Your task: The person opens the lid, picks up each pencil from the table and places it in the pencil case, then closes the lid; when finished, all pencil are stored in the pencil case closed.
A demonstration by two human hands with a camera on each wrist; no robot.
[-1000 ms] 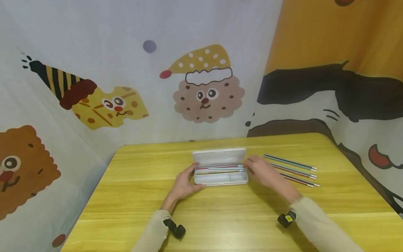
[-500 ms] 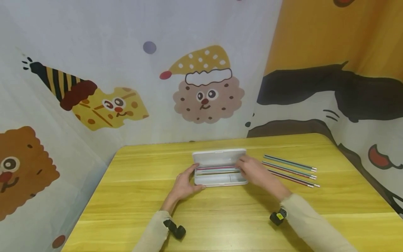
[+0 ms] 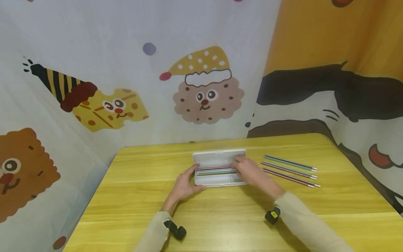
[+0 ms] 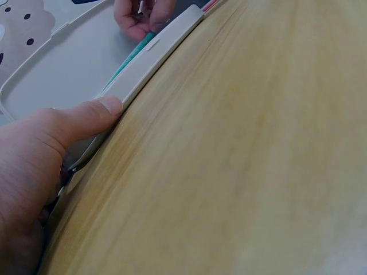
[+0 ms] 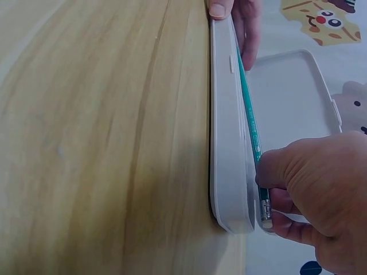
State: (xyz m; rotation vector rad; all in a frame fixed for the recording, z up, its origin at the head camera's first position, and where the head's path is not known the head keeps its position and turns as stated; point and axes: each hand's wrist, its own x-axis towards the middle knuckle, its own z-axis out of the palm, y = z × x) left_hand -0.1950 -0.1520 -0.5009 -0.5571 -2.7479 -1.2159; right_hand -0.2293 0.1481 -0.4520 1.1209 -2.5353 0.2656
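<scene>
1. My left hand (image 3: 183,186) grips the near-left end of the white pencil case (image 5: 227,132), thumb on its front wall, the other fingers around toward the back.
2. My right hand (image 3: 249,171) pinches a green pencil (image 5: 251,117) close to its eraser end, between thumb and fingers, at the opposite end of the case.
3. From my right fingers the pencil runs along the inside of the front wall toward my left ones; whether it touches the case floor, I cannot tell.
4. Between my two hands, other pencils (image 3: 214,168) lie lengthwise in the case; behind them the open lid (image 3: 214,159) leans back.
5. Well to the right of my right fingers, more pencils (image 3: 289,162) lie slantwise on the bench (image 3: 204,217), eraser ends farthest from me.
6. Beyond both hands hangs a cartoon-printed cloth (image 3: 204,21).
</scene>
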